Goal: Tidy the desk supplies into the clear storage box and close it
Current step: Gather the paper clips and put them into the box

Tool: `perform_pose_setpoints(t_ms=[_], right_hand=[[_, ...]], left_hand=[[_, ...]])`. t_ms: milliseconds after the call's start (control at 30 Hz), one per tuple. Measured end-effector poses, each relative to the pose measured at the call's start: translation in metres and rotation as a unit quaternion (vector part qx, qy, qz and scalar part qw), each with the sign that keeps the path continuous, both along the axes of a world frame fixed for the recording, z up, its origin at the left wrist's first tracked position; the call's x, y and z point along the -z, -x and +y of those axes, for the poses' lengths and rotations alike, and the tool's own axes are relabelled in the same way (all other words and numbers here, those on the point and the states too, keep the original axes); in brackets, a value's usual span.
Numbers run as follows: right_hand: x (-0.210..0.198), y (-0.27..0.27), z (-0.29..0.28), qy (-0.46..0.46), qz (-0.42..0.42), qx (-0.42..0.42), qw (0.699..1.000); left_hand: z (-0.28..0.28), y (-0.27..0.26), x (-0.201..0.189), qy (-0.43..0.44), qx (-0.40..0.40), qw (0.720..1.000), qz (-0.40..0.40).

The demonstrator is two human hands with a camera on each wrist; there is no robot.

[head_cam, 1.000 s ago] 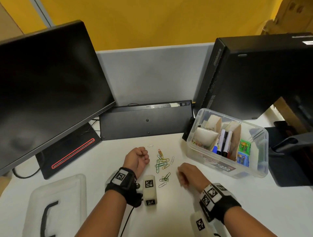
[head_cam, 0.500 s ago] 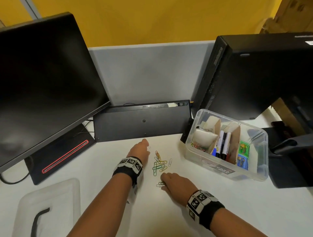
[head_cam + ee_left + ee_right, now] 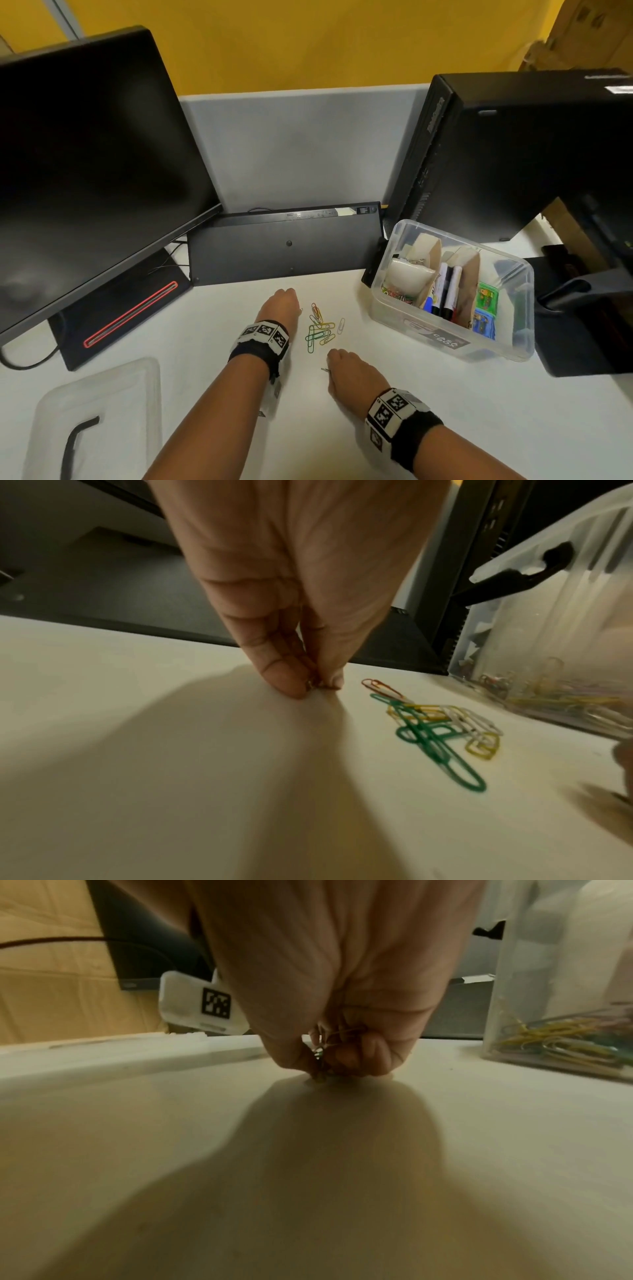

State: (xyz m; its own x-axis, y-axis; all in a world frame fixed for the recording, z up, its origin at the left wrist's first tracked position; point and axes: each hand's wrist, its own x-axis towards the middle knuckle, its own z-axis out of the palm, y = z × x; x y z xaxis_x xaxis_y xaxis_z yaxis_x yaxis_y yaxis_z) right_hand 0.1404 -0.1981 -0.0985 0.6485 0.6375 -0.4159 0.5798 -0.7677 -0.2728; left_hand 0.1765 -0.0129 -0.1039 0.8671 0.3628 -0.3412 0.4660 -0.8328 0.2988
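A loose pile of coloured paper clips (image 3: 320,330) (image 3: 441,723) lies on the white desk between my two hands. My left hand (image 3: 281,305) (image 3: 316,687) reaches down at the pile's left and pinches a single small clip against the desk with thumb and fingertip. My right hand (image 3: 342,368) (image 3: 322,1066) sits just below the pile, fingers curled round a few paper clips, one wire end sticking out at its left. The clear storage box (image 3: 513,346) stands open at the right, holding markers, paper clips, cardboard dividers and small packets. Its lid (image 3: 102,387) lies at the near left.
A black monitor (image 3: 85,164) and its base (image 3: 120,308) fill the left. A keyboard (image 3: 284,246) leans against the grey partition behind the clips. A black computer tower (image 3: 513,154) stands behind the box, with a dark chair arm (image 3: 582,291) at the right.
Both hands turned palm down and moved forward. The left reached up to the stray clip beside the pile; the right came down over the lower clips and closed on them.
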Motion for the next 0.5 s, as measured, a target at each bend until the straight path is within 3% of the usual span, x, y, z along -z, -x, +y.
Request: perform_pose_setpoints(t_ms=[100, 167, 200, 233, 333, 367, 400, 433, 500], right_hand=[[0.002, -0.001, -0.008, -0.071, 0.061, 0.068, 0.993], [0.003, -0.007, -0.019, -0.158, 0.156, 0.137, 0.965], [0.003, -0.011, -0.025, -0.208, 0.217, 0.182, 0.936], [0.002, -0.014, -0.031, -0.271, 0.293, 0.242, 0.884], [-0.001, -0.021, -0.045, -0.418, 0.496, 0.395, 0.650], [-0.003, -0.022, -0.048, -0.427, 0.523, 0.409, 0.614], [-0.004, -0.021, -0.050, -0.428, 0.541, 0.415, 0.593], [-0.005, -0.022, -0.051, -0.424, 0.550, 0.417, 0.587], [-0.007, -0.022, -0.050, -0.407, 0.541, 0.421, 0.604]], left_hand=[[-0.004, 0.011, -0.003, 0.081, -0.052, 0.995, -0.023], [-0.002, 0.022, -0.004, 0.252, -0.134, 0.957, -0.050], [-0.003, 0.030, -0.007, 0.353, -0.170, 0.918, -0.063], [-0.004, 0.038, -0.011, 0.449, -0.211, 0.865, -0.076], [-0.011, 0.059, -0.025, 0.675, -0.341, 0.643, -0.124], [-0.014, 0.063, -0.029, 0.712, -0.365, 0.583, -0.138], [-0.014, 0.066, -0.029, 0.731, -0.380, 0.548, -0.146], [-0.017, 0.069, -0.030, 0.738, -0.388, 0.532, -0.150], [-0.021, 0.072, -0.030, 0.726, -0.394, 0.544, -0.148]])
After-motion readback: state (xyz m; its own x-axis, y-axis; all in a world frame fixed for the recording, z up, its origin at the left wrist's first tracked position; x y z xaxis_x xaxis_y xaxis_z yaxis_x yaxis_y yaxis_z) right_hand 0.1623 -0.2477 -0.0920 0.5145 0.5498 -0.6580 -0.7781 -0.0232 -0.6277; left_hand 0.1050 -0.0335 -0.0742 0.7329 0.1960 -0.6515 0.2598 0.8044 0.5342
